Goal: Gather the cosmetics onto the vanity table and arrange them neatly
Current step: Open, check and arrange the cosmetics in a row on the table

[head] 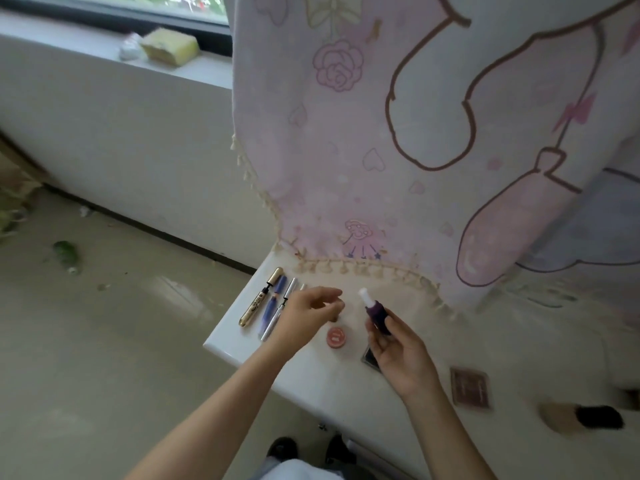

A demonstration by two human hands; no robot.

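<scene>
At the corner of the white worktop (311,375), the risk I see is at its left edge: the gold mascara tube (261,301), the blue pencil (273,303) and the silver pen (280,315) lie side by side just beside the drop to the floor, and a careless brush from my left hand (308,315) could roll one of these round sticks over. The purple bottle (375,311), tall, narrow and white-capped, also looks likely to tip if I stand it too close to the tasselled fringe of the pink cloth (381,168) hanging over the back of the worktop, or knock it against the round pink pot (337,337) below it. My left hand hovers above the worktop just right of the pen, fingers loosely bent and thumb near the fingertips, with nothing in it that I can make out through the blur. My right hand (398,355) is wrapped round the lower half of the purple bottle, holding it tilted in the air above a dark compact (367,356) that it partly hides. A brown square palette (471,386) and a brush (581,417) lie farther right, well apart from the row, not yet lined up.
</scene>
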